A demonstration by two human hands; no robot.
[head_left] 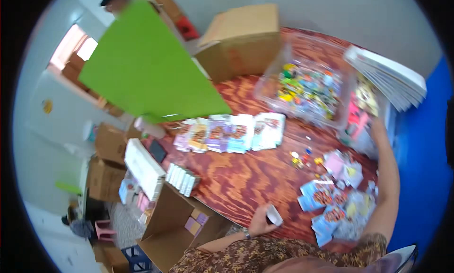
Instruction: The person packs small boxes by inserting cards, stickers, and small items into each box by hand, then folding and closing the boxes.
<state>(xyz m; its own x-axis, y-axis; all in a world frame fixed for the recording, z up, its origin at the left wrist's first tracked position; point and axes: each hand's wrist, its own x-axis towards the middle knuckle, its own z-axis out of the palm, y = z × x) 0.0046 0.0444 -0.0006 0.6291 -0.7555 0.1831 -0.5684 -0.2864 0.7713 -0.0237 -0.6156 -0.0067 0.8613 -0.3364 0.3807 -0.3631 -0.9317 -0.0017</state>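
Note:
My left hand [259,223], with a band on its wrist, is closed around a small white open-ended box [274,216] near the table's front edge. My right hand [377,127] reaches to the clear bin [349,139] at the right, which holds pink and cream pieces [358,119]. Its fingers are blurred and partly hidden among the contents, so their grip does not show. Between the hands lie light-blue printed cartons [314,196], clear plastic bags [354,214] and a few tiny coloured pieces [306,159].
A large clear tub [269,91] of small colourful toys stands behind. Rows of printed cartons [217,136] lie mid-table. A green panel [156,69] and a closed cardboard box [241,46] stand at the back. An open cardboard box [165,221] stands at the left. A person [80,225] is far left.

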